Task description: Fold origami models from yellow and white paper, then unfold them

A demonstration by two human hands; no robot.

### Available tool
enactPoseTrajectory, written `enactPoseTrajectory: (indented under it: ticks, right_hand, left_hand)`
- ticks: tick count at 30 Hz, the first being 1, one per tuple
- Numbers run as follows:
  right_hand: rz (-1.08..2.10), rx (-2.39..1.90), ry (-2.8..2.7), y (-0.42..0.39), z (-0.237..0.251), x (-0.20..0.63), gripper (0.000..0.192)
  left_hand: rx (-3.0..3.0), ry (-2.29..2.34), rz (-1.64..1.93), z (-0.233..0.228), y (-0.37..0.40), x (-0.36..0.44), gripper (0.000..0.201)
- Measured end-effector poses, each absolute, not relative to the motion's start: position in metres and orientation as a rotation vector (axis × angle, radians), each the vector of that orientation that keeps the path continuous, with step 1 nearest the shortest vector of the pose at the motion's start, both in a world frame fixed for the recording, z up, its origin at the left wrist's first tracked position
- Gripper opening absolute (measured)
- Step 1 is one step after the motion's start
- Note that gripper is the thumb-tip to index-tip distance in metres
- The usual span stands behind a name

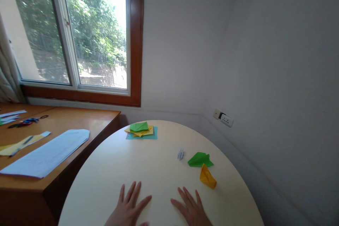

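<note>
Left hand (127,209) and right hand (192,209) are spread wide, empty, over the table (159,162). A relaxed pose seems best; the orange paper boat (207,177) nearby could be nudged.

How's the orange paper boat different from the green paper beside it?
The orange boat looks narrower and fuller, while the green paper looks flatter and wider. The orange boat is nearer the right hand; the green paper is farther away. Both are folded and on the round table.

Glaring window (71,30), dim wall (182,39)
</note>
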State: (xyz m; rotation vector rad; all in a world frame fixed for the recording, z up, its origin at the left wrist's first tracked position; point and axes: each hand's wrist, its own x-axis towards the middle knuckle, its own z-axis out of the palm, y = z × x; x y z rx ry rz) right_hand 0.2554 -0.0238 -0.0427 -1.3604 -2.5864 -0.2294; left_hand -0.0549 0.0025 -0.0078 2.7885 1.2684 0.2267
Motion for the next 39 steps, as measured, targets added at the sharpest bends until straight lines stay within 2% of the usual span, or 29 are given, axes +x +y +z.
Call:
enactPoseTrajectory:
  ticks: [21, 24, 28, 35, 39]
  right_hand:
    - [-0.072, -1.422, -2.581, -0.027, -0.034, 0.254, 0.061]
    - [-0.083, -1.422, -2.539, -0.027, -0.034, 0.253, 0.052]
    - [-0.153, -1.408, -2.477, -0.027, -0.034, 0.253, 0.038]
    - [-0.316, -1.325, -2.400, -0.026, -0.036, 0.253, 0.028]
    - [-0.523, -1.375, -2.097, -0.022, -0.036, 0.267, 0.025]
  left_hand:
    - [2.781, 1.262, 0.242, -0.008, 0.002, -0.053, 0.068]
    - [2.792, 1.265, 0.254, -0.011, 0.004, -0.053, 0.068]
    - [2.804, 1.271, 0.265, -0.019, 0.008, -0.055, 0.068]
    - [2.746, 1.233, 0.163, -0.024, 0.013, -0.057, 0.067]
    - [2.749, 1.247, 0.153, -0.024, 0.012, -0.057, 0.066]
